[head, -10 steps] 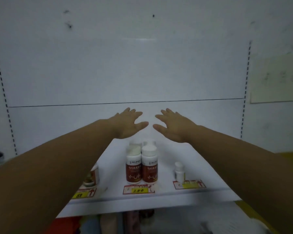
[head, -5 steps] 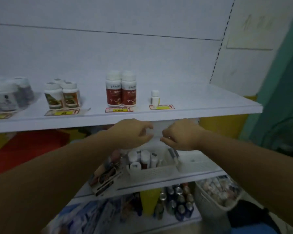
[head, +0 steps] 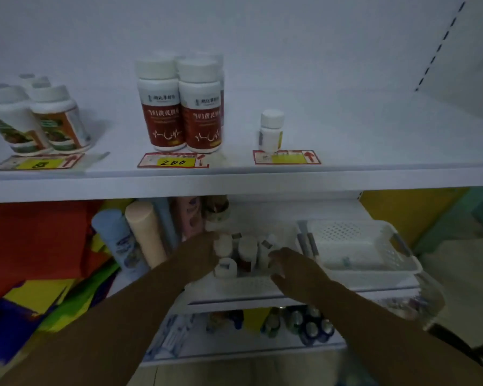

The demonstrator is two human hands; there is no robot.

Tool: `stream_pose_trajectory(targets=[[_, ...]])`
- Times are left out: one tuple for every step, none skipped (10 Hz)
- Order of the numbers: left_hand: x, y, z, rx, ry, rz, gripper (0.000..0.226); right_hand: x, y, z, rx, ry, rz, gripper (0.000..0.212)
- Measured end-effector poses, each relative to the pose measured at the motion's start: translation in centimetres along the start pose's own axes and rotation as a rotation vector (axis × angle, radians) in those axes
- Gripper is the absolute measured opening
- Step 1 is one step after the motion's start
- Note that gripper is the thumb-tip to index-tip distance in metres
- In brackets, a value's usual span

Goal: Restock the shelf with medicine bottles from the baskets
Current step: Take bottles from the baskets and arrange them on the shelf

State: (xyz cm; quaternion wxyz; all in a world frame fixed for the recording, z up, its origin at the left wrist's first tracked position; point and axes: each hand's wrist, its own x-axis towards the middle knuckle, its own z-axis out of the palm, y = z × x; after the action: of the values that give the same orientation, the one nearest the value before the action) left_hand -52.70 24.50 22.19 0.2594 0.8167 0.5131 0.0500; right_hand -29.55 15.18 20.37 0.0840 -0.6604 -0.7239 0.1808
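Small bottles [head: 243, 250] stood packed in the left basket [head: 246, 285] on the lower shelf [head: 262, 303]. Left hand [head: 200, 256] was in among them, fingers hidden, grip impossible to tell. Right hand [head: 290, 267] hovered at the basket's right side, fingers loosely curled, holding nothing. Beside it, another basket [head: 357, 246]. Up top, red-label bottles [head: 181, 107] lined the upper shelf [head: 346, 174].

White-capped medicine bottles [head: 244, 253] stand upright in a white basket [head: 246, 285] under the shelf [head: 346, 174].

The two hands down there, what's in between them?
Head view: between the left hand and right hand stand white-capped bottles in a basket.
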Motion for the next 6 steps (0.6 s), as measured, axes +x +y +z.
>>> stream_pose_trajectory(targets=[[1.7,-1.2,1.7,-0.104,0.05,-0.017,0.042,3.3,-0.1,1.9,0.174,0.139,0.05,0.051],[3.5,-1.7,3.1,-0.121,0.121,-0.092,0.055,6.5,-0.4,4.1,0.242,0.164,0.063,0.06],[4.7,-1.8,4.1,-0.137,0.151,-0.142,0.056,8.8,-0.7,5.8,0.293,0.259,0.128,0.069],[5.2,-1.5,5.2,-0.11,0.181,-0.251,0.065,9.8,-1.2,6.1,0.391,0.317,0.221,0.062],[5.8,-1.0,6.2,-0.206,0.226,-0.308,0.062,10.0,-1.0,6.2,0.425,0.387,0.156,0.053],[5.7,-0.4,5.4,-0.362,0.256,-0.318,0.045,8.9,-1.7,4.5,0.568,0.406,0.185,0.049]])
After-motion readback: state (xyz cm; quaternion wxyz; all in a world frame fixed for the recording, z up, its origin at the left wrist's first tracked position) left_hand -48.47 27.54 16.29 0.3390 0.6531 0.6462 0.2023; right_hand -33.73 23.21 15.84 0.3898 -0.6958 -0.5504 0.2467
